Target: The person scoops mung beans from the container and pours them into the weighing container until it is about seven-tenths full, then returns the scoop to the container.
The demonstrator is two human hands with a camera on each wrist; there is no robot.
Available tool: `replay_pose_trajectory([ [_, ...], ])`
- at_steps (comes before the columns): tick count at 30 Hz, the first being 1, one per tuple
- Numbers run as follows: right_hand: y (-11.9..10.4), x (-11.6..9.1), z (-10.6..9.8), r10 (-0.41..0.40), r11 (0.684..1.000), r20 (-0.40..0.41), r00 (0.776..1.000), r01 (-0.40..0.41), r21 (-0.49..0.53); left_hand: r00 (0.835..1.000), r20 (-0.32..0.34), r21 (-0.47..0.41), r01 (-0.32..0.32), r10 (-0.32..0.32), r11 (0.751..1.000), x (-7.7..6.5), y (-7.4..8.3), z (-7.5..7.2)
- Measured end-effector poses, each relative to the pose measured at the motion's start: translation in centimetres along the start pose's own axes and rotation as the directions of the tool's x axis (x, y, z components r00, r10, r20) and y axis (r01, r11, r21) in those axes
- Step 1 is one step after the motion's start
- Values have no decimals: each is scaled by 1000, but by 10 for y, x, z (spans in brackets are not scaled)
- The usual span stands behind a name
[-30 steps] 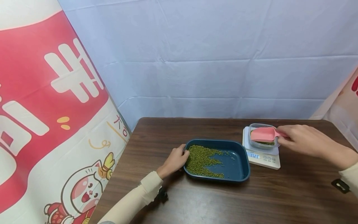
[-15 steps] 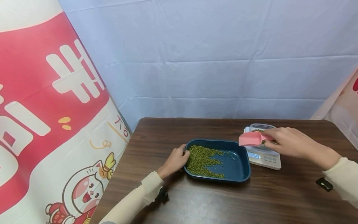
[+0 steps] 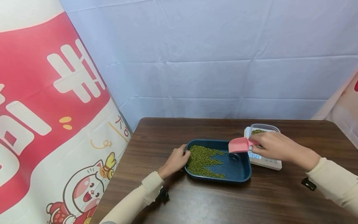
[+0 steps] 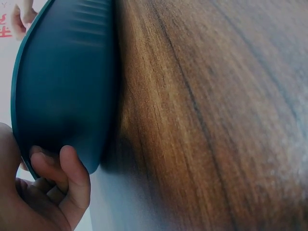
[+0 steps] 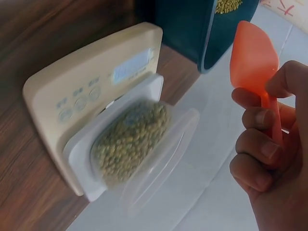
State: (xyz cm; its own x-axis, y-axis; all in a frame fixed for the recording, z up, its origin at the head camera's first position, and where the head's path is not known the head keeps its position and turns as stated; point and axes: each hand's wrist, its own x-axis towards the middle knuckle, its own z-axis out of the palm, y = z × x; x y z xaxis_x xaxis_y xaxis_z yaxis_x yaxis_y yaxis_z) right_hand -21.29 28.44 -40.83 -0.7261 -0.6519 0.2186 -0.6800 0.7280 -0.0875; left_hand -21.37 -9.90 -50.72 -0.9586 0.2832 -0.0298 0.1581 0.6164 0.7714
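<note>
My left hand grips the left end of a dark blue tray, fingers curled at its rim in the left wrist view. Green mung beans lie heaped toward the tray's left side, thinning out rightward. In my right hand is the handle of a pink scoop, whose blade is over the tray's back right corner. In the right wrist view, fingers and thumb wrap that handle. Beside the tray stands a white kitchen scale with a lit display. On it sits a clear plastic container holding mung beans.
Everything stands on a dark wood table. Behind it hangs a pale cloth backdrop. A red and white printed banner hangs along the left side. The scale is close to the tray's right end.
My right hand has moved the scoop left, from over the container on the scale to over the tray's right part. The left hand stays at the tray's left end.
</note>
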Motion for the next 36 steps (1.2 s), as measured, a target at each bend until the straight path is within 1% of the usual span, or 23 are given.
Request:
replay_pose_trajectory([
  [8, -9, 18, 11, -7, 1000, 34, 999, 7, -9, 1000, -2, 3, -2, 2, 1000, 0, -1, 0],
  [17, -14, 32, 22, -11, 999, 128, 992, 6, 38, 1000, -5, 17, -3, 3, 1000, 0, 0, -1],
  [25, -14, 39, 32, 10, 999, 177, 984, -15, 31, 1000, 0, 5, -18, 18, 1000, 1, 1, -1],
  [28, -13, 40, 36, 16, 999, 184, 983, -23, 35, 1000, 0, 4, -24, 24, 1000, 1, 1, -1],
  [36, -14, 41, 42, 21, 999, 193, 981, -30, 41, 1000, -2, 18, -10, 10, 1000, 0, 0, -1],
])
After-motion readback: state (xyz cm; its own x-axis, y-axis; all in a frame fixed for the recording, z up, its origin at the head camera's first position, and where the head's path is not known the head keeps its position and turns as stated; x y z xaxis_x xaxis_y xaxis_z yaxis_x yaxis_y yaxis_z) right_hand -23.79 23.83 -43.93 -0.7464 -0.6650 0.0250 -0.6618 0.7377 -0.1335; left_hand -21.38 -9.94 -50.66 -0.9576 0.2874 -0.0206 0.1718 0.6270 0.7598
